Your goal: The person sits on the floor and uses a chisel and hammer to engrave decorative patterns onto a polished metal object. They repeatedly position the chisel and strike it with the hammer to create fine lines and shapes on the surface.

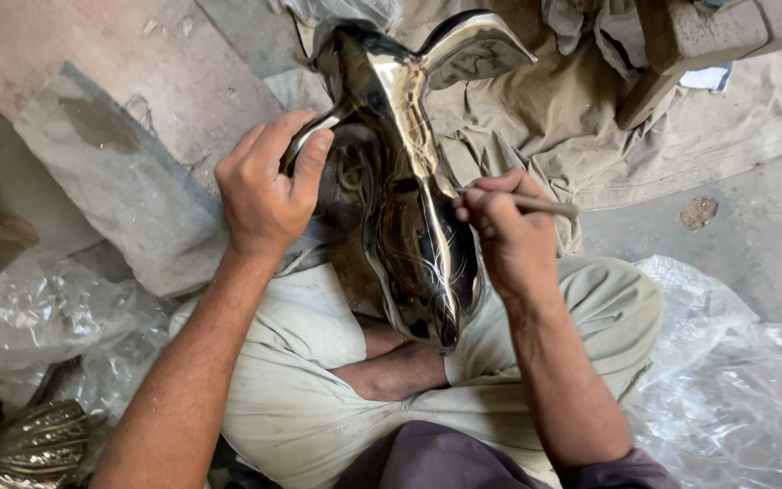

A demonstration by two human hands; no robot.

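The polished metal figure (pixel 414 195), a shiny piece with a fin-like flared end, is propped across the lap of the seated person, its narrow tip resting by the crossed feet and its flared end raised away from the body. Nearest to the viewer, the knees and pale trousers (pixel 300 398) are seen beneath the figure's lower tip. To the left of the figure, crumpled clear plastic sheeting (pixel 38 317) is spread on the floor, and a ribbed brass-coloured piece (pixel 33 444) is partly seen at its near edge. More clear plastic (pixel 735 371) is heaped to the right of the figure.

The figure is gripped on its left side by the left hand (pixel 264 186), whose fingers are curled tightly around a curved metal part. On the figure's right side, a slim engraving tool (pixel 536 205) is pinched by the closed fingers of the right hand (pixel 500 226), and its tip is set against the shiny surface, where fine incised lines are visible.

Beyond the figure, a rumpled beige cloth (pixel 608 136) is laid over the ground. A grey stone slab (pixel 128 181) lies to the left of the figure, and a wooden block (pixel 708 36) is seen far right of the flared end.
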